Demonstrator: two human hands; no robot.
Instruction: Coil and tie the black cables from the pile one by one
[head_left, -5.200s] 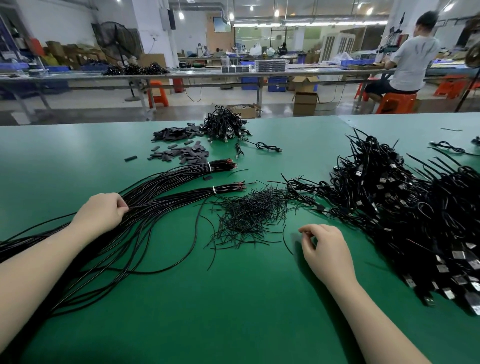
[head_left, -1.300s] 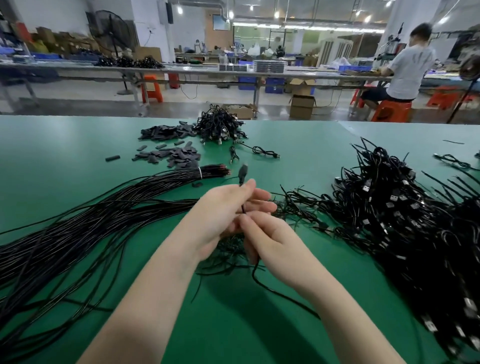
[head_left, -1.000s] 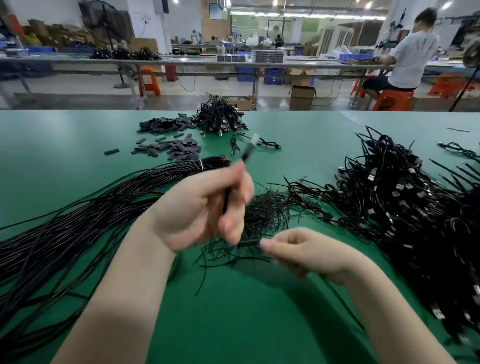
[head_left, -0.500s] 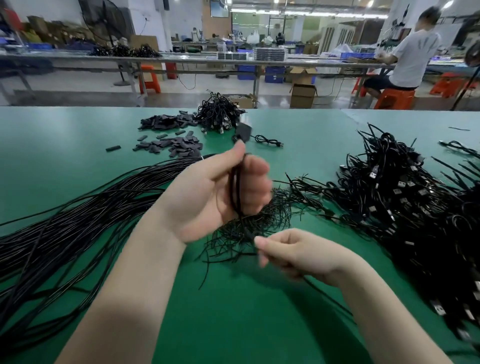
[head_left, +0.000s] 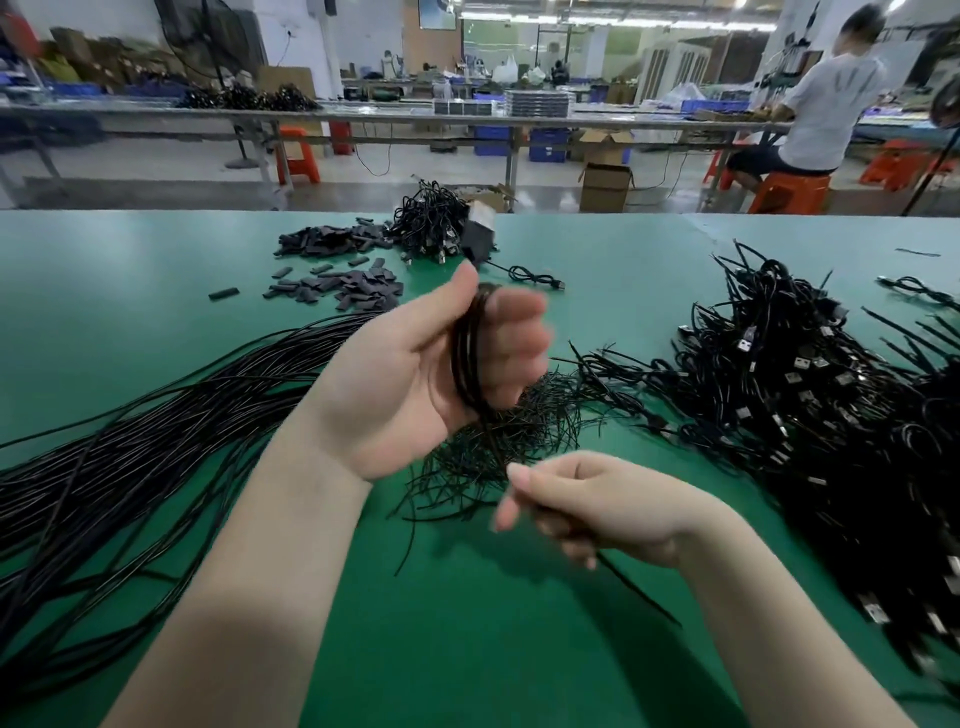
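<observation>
My left hand (head_left: 415, 374) is raised over the green table (head_left: 130, 270) with several loops of one black cable (head_left: 467, 353) wound round its fingers. The cable's plug (head_left: 477, 234) sticks up above my thumb. My right hand (head_left: 597, 504), lower and nearer, pinches the cable's trailing length, which runs off to the lower right. A long pile of straight black cables (head_left: 130, 441) lies at the left. A heap of short black twist ties (head_left: 519, 426) sits under my hands.
A big heap of coiled, tied cables (head_left: 805, 389) fills the right side. Small dark sleeves (head_left: 343, 286) and another cable bundle (head_left: 426, 228) lie at the far middle. One loose coiled cable (head_left: 535, 275) lies beyond my left hand. A person (head_left: 826, 104) sits at a far bench.
Earlier my left hand rested on the pile and my right on the table. Since then both lifted one cable, and more loops have been wound round my left fingers.
</observation>
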